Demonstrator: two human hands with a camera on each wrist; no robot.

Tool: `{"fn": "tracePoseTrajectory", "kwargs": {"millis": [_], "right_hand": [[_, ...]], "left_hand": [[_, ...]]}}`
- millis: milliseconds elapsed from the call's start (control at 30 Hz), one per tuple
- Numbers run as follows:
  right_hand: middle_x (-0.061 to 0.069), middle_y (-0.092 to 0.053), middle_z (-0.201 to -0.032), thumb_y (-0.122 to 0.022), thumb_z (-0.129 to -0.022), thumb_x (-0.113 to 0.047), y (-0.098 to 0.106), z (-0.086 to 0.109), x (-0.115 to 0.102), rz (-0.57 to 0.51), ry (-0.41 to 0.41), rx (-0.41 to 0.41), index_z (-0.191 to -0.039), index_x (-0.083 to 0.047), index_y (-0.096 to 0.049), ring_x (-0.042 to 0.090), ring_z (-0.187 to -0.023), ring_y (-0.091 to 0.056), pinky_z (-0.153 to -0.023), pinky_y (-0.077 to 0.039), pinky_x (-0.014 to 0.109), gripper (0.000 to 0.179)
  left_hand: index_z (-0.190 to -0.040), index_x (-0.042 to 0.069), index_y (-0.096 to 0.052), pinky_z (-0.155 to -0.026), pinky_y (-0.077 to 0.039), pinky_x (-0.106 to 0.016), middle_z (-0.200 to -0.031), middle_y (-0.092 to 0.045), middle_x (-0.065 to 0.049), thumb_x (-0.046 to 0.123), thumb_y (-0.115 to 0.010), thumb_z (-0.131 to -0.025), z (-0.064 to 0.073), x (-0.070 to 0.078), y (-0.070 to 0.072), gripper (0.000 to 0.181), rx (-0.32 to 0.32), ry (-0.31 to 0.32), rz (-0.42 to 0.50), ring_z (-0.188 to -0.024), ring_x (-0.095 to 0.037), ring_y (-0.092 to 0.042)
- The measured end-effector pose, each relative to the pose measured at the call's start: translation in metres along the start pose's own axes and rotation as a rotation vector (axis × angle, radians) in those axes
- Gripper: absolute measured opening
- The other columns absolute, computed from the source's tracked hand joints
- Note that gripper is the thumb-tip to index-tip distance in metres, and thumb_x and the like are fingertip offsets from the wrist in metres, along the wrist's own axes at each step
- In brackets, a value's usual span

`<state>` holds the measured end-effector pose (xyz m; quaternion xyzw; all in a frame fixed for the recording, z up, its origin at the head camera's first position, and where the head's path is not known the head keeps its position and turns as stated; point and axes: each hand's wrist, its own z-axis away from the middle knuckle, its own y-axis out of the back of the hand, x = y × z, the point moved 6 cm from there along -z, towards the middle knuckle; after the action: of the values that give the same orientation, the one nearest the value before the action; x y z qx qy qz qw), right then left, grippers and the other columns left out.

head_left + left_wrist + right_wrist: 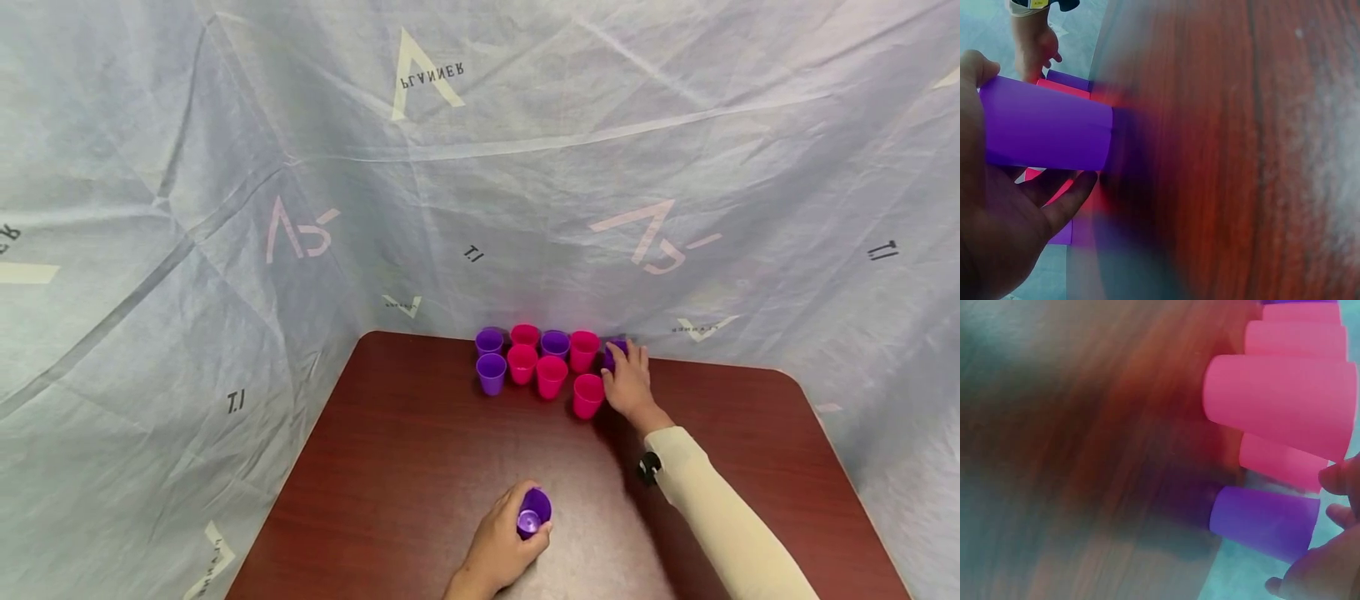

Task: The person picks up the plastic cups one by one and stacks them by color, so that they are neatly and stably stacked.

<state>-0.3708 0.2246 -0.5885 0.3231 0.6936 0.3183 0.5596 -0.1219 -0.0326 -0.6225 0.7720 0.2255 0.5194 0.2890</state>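
Observation:
Near the front of the table, my left hand [498, 537] grips a purple cup [535, 512] around its side, its mouth facing up. In the left wrist view that purple cup [1047, 125] sits between the thumb and fingers, its base close to the wood. My right hand [630, 385] is at the far right of the cup group, fingers spread over another purple cup [615, 353] and partly hiding it. The right wrist view has this purple cup [1263, 522] upright on the table, with the fingertips [1335, 480] about its rim. A pink cup [588, 395] stands just left of that hand.
Several more pink and purple cups stand upright in two rows along the back edge, including a purple cup [492, 374] at the left and a pink cup [551, 377] in front. Grey printed cloth [525, 208] hangs behind and beside the brown table [405, 467].

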Motion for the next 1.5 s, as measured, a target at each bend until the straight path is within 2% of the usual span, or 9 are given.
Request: {"fn": "tracePoseTrajectory", "kwargs": {"millis": [133,300,367,600,767,1000,1167,1400,1500], "right_hand": [[0.04,-0.015,-0.168,-0.052,-0.105,-0.01,0.002,-0.008,0.004,-0.002,-0.015,0.004,-0.16,0.001,-0.035,0.063,-0.157,-0.003,-0.128,-0.007,0.072,0.058],[0.042,-0.02,-0.165,-0.051,-0.103,-0.004,0.003,-0.015,0.008,0.033,0.016,-0.008,-0.158,0.005,-0.035,0.063,-0.155,-0.01,-0.13,-0.005,0.069,0.058],[0.041,-0.024,-0.163,-0.05,-0.102,-0.001,0.002,-0.015,0.009,0.03,0.028,0.002,-0.158,0.006,-0.037,0.063,-0.154,-0.014,-0.129,-0.009,0.069,0.058],[0.034,-0.035,-0.156,-0.054,-0.099,0.002,0.005,-0.015,0.008,-0.004,0.027,0.042,-0.155,0.003,-0.043,0.059,-0.143,-0.037,-0.121,-0.035,0.066,0.058],[0.033,-0.037,-0.155,-0.06,-0.097,0.003,0.009,-0.01,0.008,-0.008,0.027,0.04,-0.155,0.0,-0.045,0.054,-0.143,-0.04,-0.119,-0.039,0.065,0.06],[0.03,-0.045,-0.146,-0.067,-0.085,0.013,0.027,0.004,-0.001,-0.079,0.079,0.182,-0.146,0.0,-0.054,0.054,-0.135,-0.047,-0.112,-0.043,0.068,0.064],[0.028,-0.044,-0.146,-0.07,-0.086,0.013,0.037,0.011,-0.01,-0.118,0.083,0.252,-0.147,-0.002,-0.054,0.053,-0.133,-0.05,-0.11,-0.045,0.067,0.065],[0.027,-0.039,-0.148,-0.075,-0.089,0.008,0.048,0.027,-0.025,-0.195,0.072,0.303,-0.148,-0.004,-0.055,0.05,-0.135,-0.049,-0.108,-0.047,0.067,0.064],[0.026,-0.04,-0.146,-0.078,-0.087,0.007,0.052,0.039,-0.031,-0.214,0.096,0.344,-0.145,-0.004,-0.057,0.046,-0.13,-0.052,-0.103,-0.051,0.06,0.063]], "left_hand": [[-0.146,0.027,-0.054,-0.094,-0.061,-0.034,-0.135,-0.07,0.001,0.036,-0.077,-0.092,0.0,0.0,-0.001,0.059,-0.011,0.009,0.005,-0.116,-0.013,-0.07],[-0.147,0.027,-0.053,-0.095,-0.061,-0.035,-0.137,-0.069,0.002,0.037,-0.077,-0.092,0.0,-0.001,-0.001,0.06,-0.029,0.033,0.015,-0.117,-0.013,-0.07],[-0.147,0.027,-0.053,-0.095,-0.061,-0.035,-0.137,-0.069,0.002,0.037,-0.077,-0.092,0.0,-0.001,-0.001,0.06,-0.028,0.034,0.014,-0.117,-0.013,-0.07],[-0.145,0.028,-0.054,-0.094,-0.061,-0.034,-0.135,-0.07,0.003,0.037,-0.077,-0.092,0.0,-0.001,-0.001,0.059,-0.009,0.028,0.005,-0.115,-0.012,-0.07],[-0.146,0.029,-0.053,-0.096,-0.06,-0.035,-0.137,-0.069,0.003,0.037,-0.076,-0.093,0.0,-0.002,-0.002,0.058,-0.021,0.038,0.009,-0.118,-0.013,-0.069],[-0.147,0.027,-0.053,-0.099,-0.06,-0.037,-0.139,-0.068,0.001,0.039,-0.073,-0.097,0.001,0.0,0.0,0.055,-0.021,0.01,0.007,-0.122,-0.016,-0.069],[-0.147,0.026,-0.053,-0.1,-0.059,-0.038,-0.14,-0.068,0.0,0.038,-0.072,-0.097,0.001,0.0,0.001,0.055,-0.015,0.005,0.011,-0.123,-0.017,-0.069],[-0.147,0.026,-0.053,-0.1,-0.059,-0.038,-0.141,-0.067,-0.001,0.038,-0.072,-0.098,0.001,0.0,0.001,0.054,-0.007,-0.001,0.012,-0.123,-0.017,-0.069],[-0.147,0.024,-0.053,-0.1,-0.059,-0.038,-0.141,-0.067,-0.001,0.038,-0.071,-0.098,0.001,0.0,0.001,0.054,-0.017,-0.004,0.015,-0.123,-0.017,-0.069]]}}
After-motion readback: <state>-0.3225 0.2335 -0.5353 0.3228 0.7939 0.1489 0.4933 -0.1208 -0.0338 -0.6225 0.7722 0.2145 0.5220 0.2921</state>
